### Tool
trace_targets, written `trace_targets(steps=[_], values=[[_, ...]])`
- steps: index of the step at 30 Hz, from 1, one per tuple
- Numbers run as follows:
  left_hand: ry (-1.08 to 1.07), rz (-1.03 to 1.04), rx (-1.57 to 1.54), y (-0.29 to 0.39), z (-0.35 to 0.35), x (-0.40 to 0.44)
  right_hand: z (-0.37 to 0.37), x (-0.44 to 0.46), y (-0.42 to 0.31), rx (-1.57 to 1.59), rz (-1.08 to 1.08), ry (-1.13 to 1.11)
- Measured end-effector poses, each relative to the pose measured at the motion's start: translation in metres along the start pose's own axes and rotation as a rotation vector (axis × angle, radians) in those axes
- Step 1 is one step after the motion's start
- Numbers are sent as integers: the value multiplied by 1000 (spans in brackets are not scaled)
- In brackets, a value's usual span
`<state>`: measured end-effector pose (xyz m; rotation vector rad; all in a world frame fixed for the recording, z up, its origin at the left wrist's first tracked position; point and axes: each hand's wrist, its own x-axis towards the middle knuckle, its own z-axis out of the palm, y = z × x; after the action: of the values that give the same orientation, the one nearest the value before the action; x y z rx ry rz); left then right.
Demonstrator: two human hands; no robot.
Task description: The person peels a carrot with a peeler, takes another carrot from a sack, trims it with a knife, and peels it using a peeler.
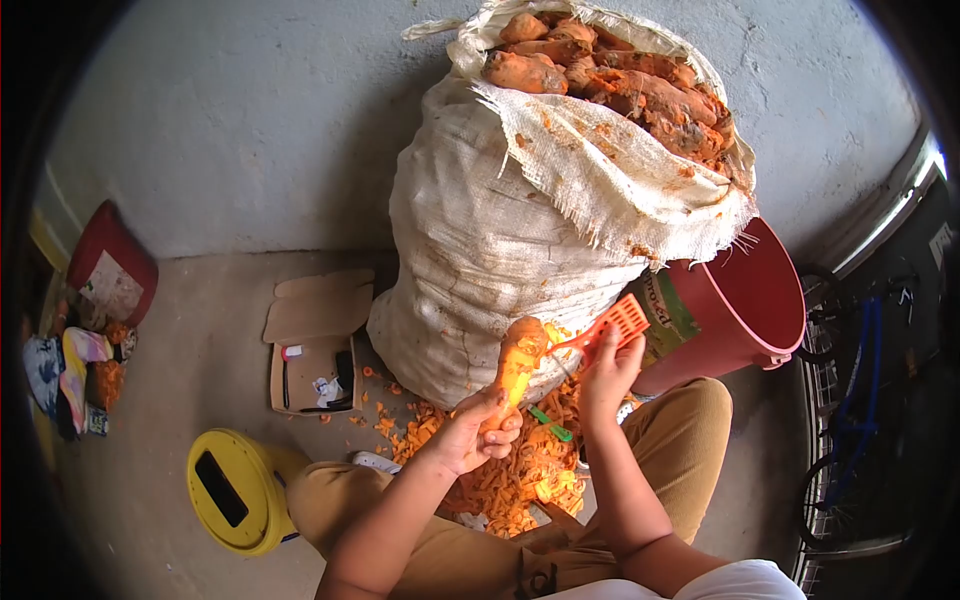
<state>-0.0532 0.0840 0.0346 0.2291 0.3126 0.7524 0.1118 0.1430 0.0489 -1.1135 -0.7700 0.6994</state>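
My left hand is wrapped round the lower end of a thick carrot, which stands tilted upward. Bright yellow-orange flesh shows along its side, while the top still has darker skin. In my right hand is an orange-red plastic peeler with a slotted broad end, its narrow end pointing at the carrot; whether it touches is hard to see. Below both hands lies a heap of orange peelings between my legs. A green-handled tool rests on the heap.
A large white woven sack full of carrots stands ahead against the wall. Right of it leans a red bucket. An opened cardboard box and a yellow lidded bucket are at left. A bicycle is at far right.
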Motion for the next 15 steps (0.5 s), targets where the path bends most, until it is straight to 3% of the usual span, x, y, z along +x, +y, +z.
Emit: trace_targets(steps=[5, 7, 12, 15], values=[[21, -28, 78, -2, 6, 2, 11, -16, -15, 98, 105, -213], [26, -52, 93, -6, 5, 3, 14, -25, -4, -198, -50, -272], [78, -44, 83, -14, -6, 4, 9, -3, 10, -618, -466, -132], [76, -63, 63, -17, -7, 3, 0, 52, -11, -421, -612, 228]])
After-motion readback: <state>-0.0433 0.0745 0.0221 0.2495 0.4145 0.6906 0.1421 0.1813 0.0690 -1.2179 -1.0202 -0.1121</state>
